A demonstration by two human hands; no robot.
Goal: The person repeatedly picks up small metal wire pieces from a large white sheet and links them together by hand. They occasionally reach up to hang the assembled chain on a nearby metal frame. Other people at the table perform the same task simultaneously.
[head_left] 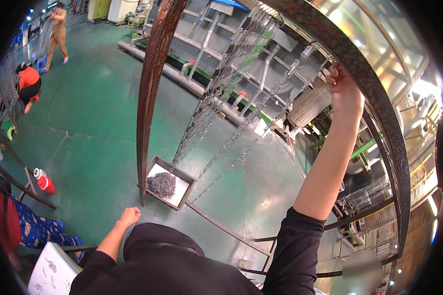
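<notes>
My right hand point(345, 93) is raised high at the right, just under a rusty metal bar point(374, 73). Its fingers are curled in; what they hold, if anything, is too small to name. Close by, a thin metal chain point(261, 135) runs down from the bar. Further left hangs a dense row of chains point(214, 103). Below them on the floor stands a shallow tray point(186, 194) with a white bottom, holding a heap of small dark metal pieces point(161, 185). My left hand point(130, 215) is low, near the tray's left side, with fingers closed; their contents are hidden.
A rusty upright point(152, 98) stands left of the chains. Grey pipes point(202, 54) line the far wall. At the left are a red and white jug point(46, 184), a crouching person point(29, 81), a walking person point(58, 32) and someone in patterned trousers point(39, 223). A white board point(49, 273) lies lower left.
</notes>
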